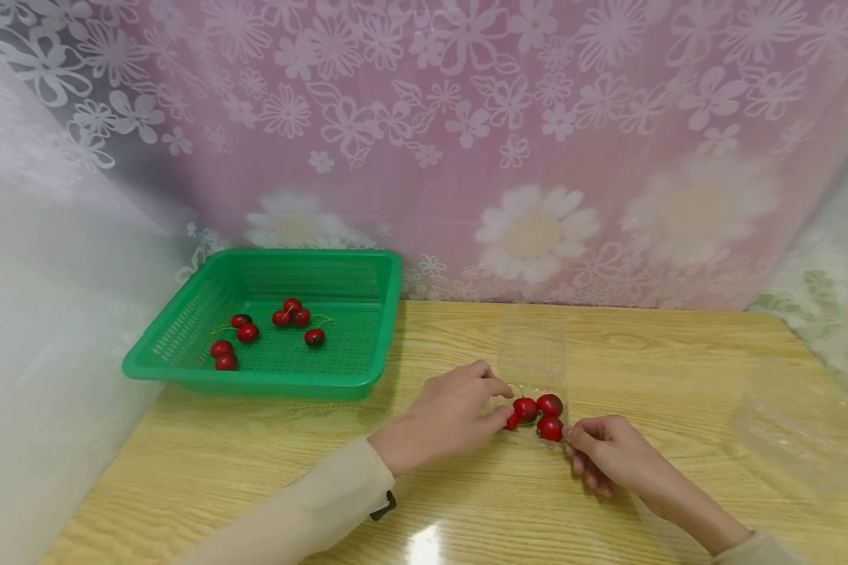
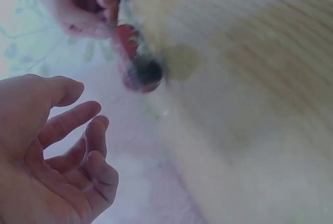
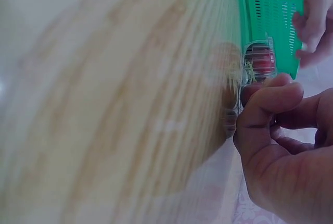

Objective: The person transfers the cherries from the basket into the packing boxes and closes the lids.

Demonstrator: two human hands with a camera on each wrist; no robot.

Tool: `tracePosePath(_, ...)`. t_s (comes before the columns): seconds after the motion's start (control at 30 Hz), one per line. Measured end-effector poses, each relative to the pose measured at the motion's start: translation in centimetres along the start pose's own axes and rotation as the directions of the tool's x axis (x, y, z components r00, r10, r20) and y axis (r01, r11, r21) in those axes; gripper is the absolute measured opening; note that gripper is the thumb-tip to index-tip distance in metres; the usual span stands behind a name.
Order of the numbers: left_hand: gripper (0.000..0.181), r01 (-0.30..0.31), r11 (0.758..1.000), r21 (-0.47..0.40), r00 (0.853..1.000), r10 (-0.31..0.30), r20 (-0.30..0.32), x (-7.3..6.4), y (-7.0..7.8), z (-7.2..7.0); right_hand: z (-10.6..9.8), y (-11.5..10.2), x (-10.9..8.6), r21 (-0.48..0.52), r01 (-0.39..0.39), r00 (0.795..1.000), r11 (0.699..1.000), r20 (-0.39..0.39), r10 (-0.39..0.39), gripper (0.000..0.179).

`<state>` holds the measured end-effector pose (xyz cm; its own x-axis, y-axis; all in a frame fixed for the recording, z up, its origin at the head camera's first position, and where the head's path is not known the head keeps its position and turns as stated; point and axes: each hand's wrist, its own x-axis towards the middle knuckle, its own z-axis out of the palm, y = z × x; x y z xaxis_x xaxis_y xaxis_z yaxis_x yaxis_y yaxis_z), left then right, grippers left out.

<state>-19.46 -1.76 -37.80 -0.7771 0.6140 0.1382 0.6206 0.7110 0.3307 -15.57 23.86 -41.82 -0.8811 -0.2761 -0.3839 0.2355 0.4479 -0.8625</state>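
A small clear plastic box (image 1: pixel 532 351) lies on the table with its lid folded back, away from the person. Several dark red cherries (image 1: pixel 550 405) sit in its near half. At the box's right edge, my right hand (image 1: pixel 625 459) pinches the plastic between thumb and forefinger; the right wrist view shows this grip (image 3: pixel 283 130) close up. My left hand (image 1: pixel 459 408) hovers over the box's left side, fingertips close to the leftmost cherry. In the left wrist view its fingers (image 2: pixel 96 135) are spread and loosely bent, with nothing between them.
To the left stands a green plastic basket (image 1: pixel 254 383) holding several cherries (image 1: pixel 247 333), some with stems. Another clear plastic container (image 1: pixel 795 447) rests at the table's right side. A pink flowered curtain (image 1: pixel 438 173) hangs behind the wooden table (image 1: pixel 678 353).
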Motion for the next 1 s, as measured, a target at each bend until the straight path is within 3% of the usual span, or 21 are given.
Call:
tracePosePath(0.13,0.022,-0.019,1.000,0.011,0.998,0.020,-0.059,-1.4,-1.2,-2.6,0.0,0.0,0.0,0.001,-0.007,1.000,1.000,-0.007,0.007,0.034)
tracePosePath(0.23,0.019,0.005,1.000,0.024,0.991,-0.001,-0.136,-2.3,-2.9,-4.7,0.0,-0.1,0.0,-0.001,-0.008,1.000,1.000,-0.006,0.008,0.034)
tracePosePath(0.37,0.019,0.107,0.994,0.037,0.969,-0.096,-0.227,-3.2,-6.1,-7.2,0.0,-0.1,0.0,-0.001,-0.003,1.000,1.000,-0.006,0.003,0.034)
tracePosePath(0.47,0.020,0.220,0.975,0.031,0.949,-0.206,-0.240,-3.8,-8.8,-8.6,0.0,0.0,0.0,0.001,-0.001,1.000,1.000,-0.004,0.001,0.034)
tracePosePath(0.6,0.026,0.352,0.936,0.007,0.923,-0.346,-0.168,-4.5,-12.0,-9.7,-0.1,0.1,0.0,0.005,-0.002,1.000,1.000,0.002,0.002,0.034)
tracePosePath(0.77,0.039,0.447,0.894,0.041,0.894,-0.447,-0.022,-5.3,-15.0,-10.2,-0.1,0.1,0.0,0.010,0.001,1.000,1.000,0.003,-0.001,0.033)
tracePosePath(1.0,0.050,0.468,0.877,0.107,0.861,-0.479,0.171,-5.7,-17.2,-10.1,-0.1,0.0,-0.1,0.009,0.001,1.000,1.000,-0.001,-0.001,0.033)
